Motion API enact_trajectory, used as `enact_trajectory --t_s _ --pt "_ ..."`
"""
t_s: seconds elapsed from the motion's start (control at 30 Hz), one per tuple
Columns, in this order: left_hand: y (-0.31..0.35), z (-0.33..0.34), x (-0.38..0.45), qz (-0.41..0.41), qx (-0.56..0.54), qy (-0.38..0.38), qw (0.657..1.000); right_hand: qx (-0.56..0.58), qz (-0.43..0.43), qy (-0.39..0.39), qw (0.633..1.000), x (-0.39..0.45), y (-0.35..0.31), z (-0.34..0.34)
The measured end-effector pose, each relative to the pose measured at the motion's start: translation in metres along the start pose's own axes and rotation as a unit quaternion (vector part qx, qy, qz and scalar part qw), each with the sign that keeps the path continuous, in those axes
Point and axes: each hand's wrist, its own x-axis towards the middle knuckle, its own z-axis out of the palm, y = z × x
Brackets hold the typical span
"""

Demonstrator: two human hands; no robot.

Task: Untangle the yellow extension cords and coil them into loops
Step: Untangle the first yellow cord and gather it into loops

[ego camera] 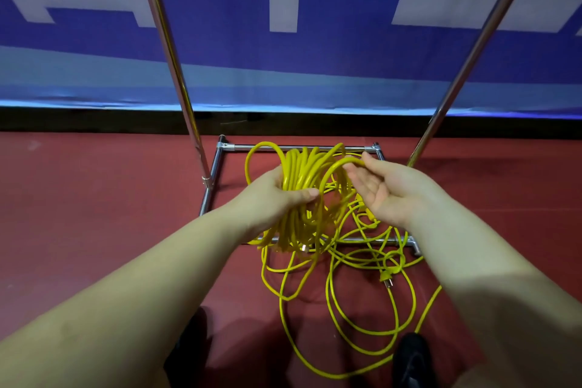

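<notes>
Yellow coil [299,176] gripped in my left hand [277,195], my open right hand [381,189] guides the next loop; slack cord [362,302] below needs feeding in.

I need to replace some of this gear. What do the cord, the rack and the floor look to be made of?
Cord: yellow plastic or rubber jacket, smooth with a slight sheen, bending in soft loops.
Rack: metal tubing, likely chrome or polished steel, with mirror-like highlights.
Floor: dull red sheet, perhaps vinyl or rubber; matte and seamless, so the material stays uncertain.
</notes>
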Motion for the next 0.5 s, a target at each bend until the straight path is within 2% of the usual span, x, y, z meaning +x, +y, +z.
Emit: enact_trajectory --t_s 0.13,0.27,0.4,0.47,0.5 --pt "0.0008 -0.0025 0.0023 -0.008 -0.006 0.016 1.0 0.003 -0.008 0.015 1.0 -0.0013 -0.0041 0.0002" --pt "0.0008 -0.0038 -0.0002 -0.019 0.015 -0.01 1.0 0.079 -0.001 -0.005 0.997 -0.0055 -0.0037 0.0048" --pt "0.0021 0.0022 -0.0037 -0.024 -0.019 -0.036 0.999 0.106 -0.013 -0.027 0.994 -0.007 -0.0033 0.0085" --pt "0.0033 0.0035 -0.0039 -0.021 -0.047 -0.023 0.998 0.038 -0.041 -0.051 0.997 -0.0061 -0.003 0.0077" --pt "0.0036 0.0032 -0.0035 -0.022 -0.065 -0.014 0.998 -0.055 -0.062 -0.056 0.995 -0.0052 -0.0018 0.0063"
